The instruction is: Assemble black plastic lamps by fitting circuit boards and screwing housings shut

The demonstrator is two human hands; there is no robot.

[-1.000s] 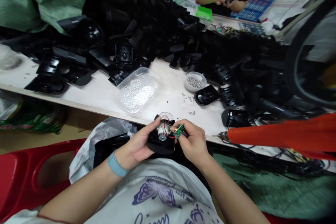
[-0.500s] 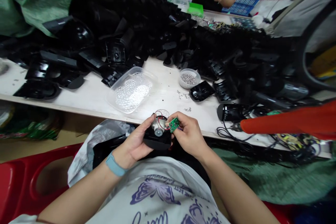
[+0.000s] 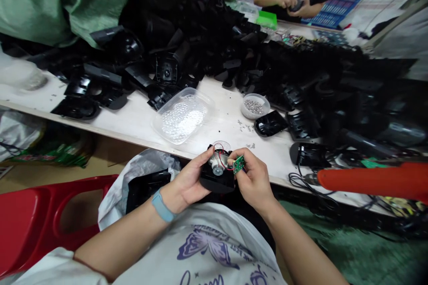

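My left hand [image 3: 187, 178] grips a glossy black plastic housing [image 3: 217, 182] from its left side. A small silver motor [image 3: 217, 167] sits in the housing under a transparent dome [image 3: 222, 146], and thin red and black wires [image 3: 222, 155] loop over it. My right hand [image 3: 254, 180] pinches a small green circuit board [image 3: 238, 164] by its edge, just right of the motor. The wires appear to run from the motor to the board. My fingers hide part of the housing's underside.
A transparent tub of clear beads [image 3: 182, 118] and a bowl of steel balls [image 3: 254, 107] stand on the white table [image 3: 220, 129]. Heaps of black plastic parts [image 3: 230, 67] lie behind. A co-worker's hands [image 3: 294, 4] work at the far side. A red-orange bar [image 3: 371, 180] crosses the right.
The whole view has swung, so the table and its contents sit further right. Both hands still hold the housing and board close together, and the board has tilted slightly.
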